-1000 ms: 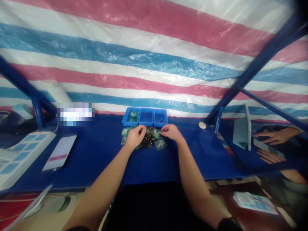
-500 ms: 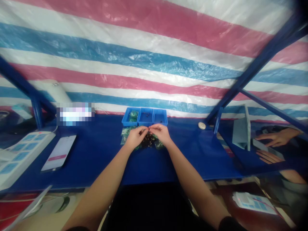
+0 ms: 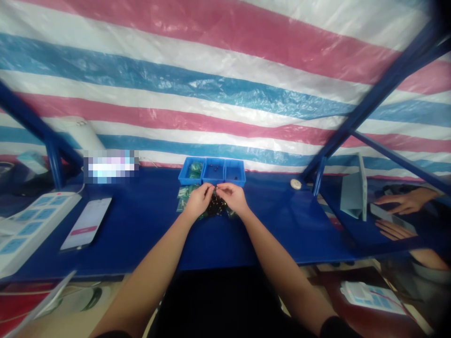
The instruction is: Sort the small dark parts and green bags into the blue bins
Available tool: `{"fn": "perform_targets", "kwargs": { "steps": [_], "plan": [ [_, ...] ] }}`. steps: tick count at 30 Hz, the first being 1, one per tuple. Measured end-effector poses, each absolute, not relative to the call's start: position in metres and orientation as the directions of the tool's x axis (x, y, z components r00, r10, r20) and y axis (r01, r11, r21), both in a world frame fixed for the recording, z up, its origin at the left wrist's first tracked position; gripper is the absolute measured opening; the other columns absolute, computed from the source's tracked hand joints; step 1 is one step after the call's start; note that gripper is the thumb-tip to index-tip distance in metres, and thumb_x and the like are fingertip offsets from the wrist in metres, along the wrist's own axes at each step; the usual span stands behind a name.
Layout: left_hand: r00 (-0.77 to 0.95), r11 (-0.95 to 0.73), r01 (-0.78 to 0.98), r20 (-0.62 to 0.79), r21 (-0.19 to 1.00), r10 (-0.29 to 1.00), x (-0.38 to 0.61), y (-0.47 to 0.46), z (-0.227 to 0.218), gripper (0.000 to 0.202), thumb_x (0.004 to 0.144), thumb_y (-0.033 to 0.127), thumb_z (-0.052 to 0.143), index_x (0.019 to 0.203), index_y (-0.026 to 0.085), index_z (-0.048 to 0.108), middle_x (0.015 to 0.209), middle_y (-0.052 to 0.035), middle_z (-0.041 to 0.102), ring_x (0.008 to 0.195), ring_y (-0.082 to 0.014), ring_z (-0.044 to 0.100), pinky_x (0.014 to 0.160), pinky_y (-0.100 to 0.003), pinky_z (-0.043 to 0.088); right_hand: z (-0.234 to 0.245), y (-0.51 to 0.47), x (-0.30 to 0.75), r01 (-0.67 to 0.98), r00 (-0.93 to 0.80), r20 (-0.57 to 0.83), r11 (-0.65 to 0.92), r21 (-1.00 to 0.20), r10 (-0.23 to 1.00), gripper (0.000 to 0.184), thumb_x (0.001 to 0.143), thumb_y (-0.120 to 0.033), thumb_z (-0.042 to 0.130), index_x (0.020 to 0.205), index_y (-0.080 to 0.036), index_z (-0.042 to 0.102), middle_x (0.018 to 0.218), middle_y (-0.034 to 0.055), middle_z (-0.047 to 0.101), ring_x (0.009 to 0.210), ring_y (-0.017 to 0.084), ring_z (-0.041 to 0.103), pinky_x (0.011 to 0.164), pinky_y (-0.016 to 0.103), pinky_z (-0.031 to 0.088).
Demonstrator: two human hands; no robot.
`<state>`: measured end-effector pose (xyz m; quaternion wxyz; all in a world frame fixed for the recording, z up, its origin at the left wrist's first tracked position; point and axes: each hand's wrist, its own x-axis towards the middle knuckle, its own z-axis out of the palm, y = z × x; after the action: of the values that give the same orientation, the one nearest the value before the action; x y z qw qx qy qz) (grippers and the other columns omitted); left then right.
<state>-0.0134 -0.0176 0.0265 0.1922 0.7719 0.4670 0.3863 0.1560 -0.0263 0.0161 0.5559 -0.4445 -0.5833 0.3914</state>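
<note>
My left hand (image 3: 198, 201) and my right hand (image 3: 230, 197) meet fingertip to fingertip over a heap of small dark parts (image 3: 215, 206) on the blue table (image 3: 148, 230). Both hands are closed in a pinch on something tiny that I cannot make out. Small green plastic bags (image 3: 183, 193) lie around the heap, partly hidden by my hands. Just behind stands a blue three-compartment tray (image 3: 212, 171); its left compartment holds green bags.
A phone (image 3: 87, 223) and a white power strip (image 3: 26, 225) lie at the left. At the right, another person's hands (image 3: 405, 201) rest beside a tablet stand (image 3: 354, 190). A small round white object (image 3: 295, 183) sits by a blue frame post. A striped tarp hangs behind.
My right hand moved left from the green bags to meet my left hand over the heap, and the two pinches have drawn together.
</note>
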Motion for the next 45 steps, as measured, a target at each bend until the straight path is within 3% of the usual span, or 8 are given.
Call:
{"fn": "perform_targets", "kwargs": {
  "steps": [9, 16, 24, 29, 36, 42, 45],
  "plan": [
    [0.228, -0.488, 0.531, 0.438, 0.693, 0.87, -0.0119, -0.0195, 0.0254, 0.029, 0.093, 0.043, 0.048, 0.106, 0.022, 0.063, 0.075, 0.0009, 0.068, 0.06, -0.0129, 0.059, 0.059, -0.024, 0.044, 0.0182, -0.026, 0.1551, 0.014, 0.046, 0.287, 0.286, -0.958, 0.957, 0.031, 0.073, -0.038, 0.074, 0.096, -0.018, 0.072, 0.087, 0.0064, 0.074, 0.076, 0.019, 0.069, 0.076, 0.034, 0.057],
    [0.24, -0.502, 0.545, 0.448, 0.672, 0.861, -0.0123, -0.0202, 0.028, 0.027, 0.095, 0.04, 0.045, 0.099, 0.022, 0.064, 0.082, 0.0, 0.069, 0.064, -0.013, 0.06, 0.063, -0.024, 0.044, 0.0193, -0.027, 0.1542, -0.002, 0.025, 0.286, 0.286, -0.958, 0.958, 0.031, 0.073, -0.038, 0.074, 0.096, -0.018, 0.072, 0.086, 0.0063, 0.074, 0.075, 0.019, 0.069, 0.075, 0.033, 0.057],
    [0.234, -0.494, 0.545, 0.443, 0.677, 0.865, -0.0125, -0.02, 0.0274, 0.028, 0.094, 0.042, 0.047, 0.102, 0.022, 0.065, 0.079, 0.0004, 0.068, 0.065, -0.0136, 0.06, 0.064, -0.024, 0.044, 0.0229, -0.0291, 0.1548, 0.004, 0.05, 0.287, 0.287, -0.958, 0.957, 0.031, 0.073, -0.038, 0.073, 0.096, -0.018, 0.073, 0.085, 0.0063, 0.073, 0.074, 0.019, 0.069, 0.075, 0.034, 0.057],
    [0.213, -0.505, 0.529, 0.469, 0.682, 0.857, -0.0125, -0.0188, 0.0246, 0.031, 0.092, 0.044, 0.05, 0.107, 0.022, 0.065, 0.065, 0.0028, 0.062, 0.054, -0.0116, 0.054, 0.057, -0.023, 0.042, 0.0253, -0.0294, 0.1551, -0.002, 0.054, 0.285, 0.285, -0.958, 0.957, 0.033, 0.072, -0.04, 0.074, 0.096, -0.017, 0.072, 0.086, 0.0066, 0.073, 0.074, 0.019, 0.069, 0.076, 0.034, 0.057],
    [0.22, -0.514, 0.539, 0.478, 0.667, 0.85, -0.0115, -0.0198, 0.0272, 0.029, 0.093, 0.043, 0.047, 0.097, 0.022, 0.067, 0.088, -0.0015, 0.071, 0.068, -0.0135, 0.062, 0.066, -0.024, 0.046, 0.0246, -0.03, 0.1544, -0.02, 0.033, 0.278, 0.279, -0.96, 0.96, 0.034, 0.073, -0.042, 0.073, 0.097, -0.018, 0.072, 0.083, 0.0055, 0.073, 0.075, 0.019, 0.069, 0.076, 0.034, 0.057],
    [0.208, -0.501, 0.545, 0.47, 0.673, 0.858, -0.0119, -0.0193, 0.0255, 0.032, 0.092, 0.044, 0.049, 0.108, 0.021, 0.065, 0.067, 0.0018, 0.063, 0.056, -0.0117, 0.055, 0.058, -0.023, 0.043, 0.0226, -0.0288, 0.1549, -0.008, 0.05, 0.286, 0.287, -0.958, 0.957, 0.033, 0.073, -0.042, 0.073, 0.096, -0.018, 0.072, 0.086, 0.0061, 0.074, 0.076, 0.019, 0.069, 0.076, 0.034, 0.057],
    [0.205, -0.505, 0.542, 0.477, 0.672, 0.855, -0.012, -0.0184, 0.0244, 0.031, 0.092, 0.043, 0.05, 0.107, 0.022, 0.066, 0.066, 0.0021, 0.063, 0.056, -0.0115, 0.055, 0.059, -0.023, 0.044, 0.0211, -0.0276, 0.1555, -0.024, 0.043, 0.297, 0.299, -0.954, 0.954, 0.03, 0.074, -0.039, 0.073, 0.096, -0.018, 0.072, 0.085, 0.0062, 0.073, 0.075, 0.019, 0.069, 0.075, 0.033, 0.057]
  ]
}}
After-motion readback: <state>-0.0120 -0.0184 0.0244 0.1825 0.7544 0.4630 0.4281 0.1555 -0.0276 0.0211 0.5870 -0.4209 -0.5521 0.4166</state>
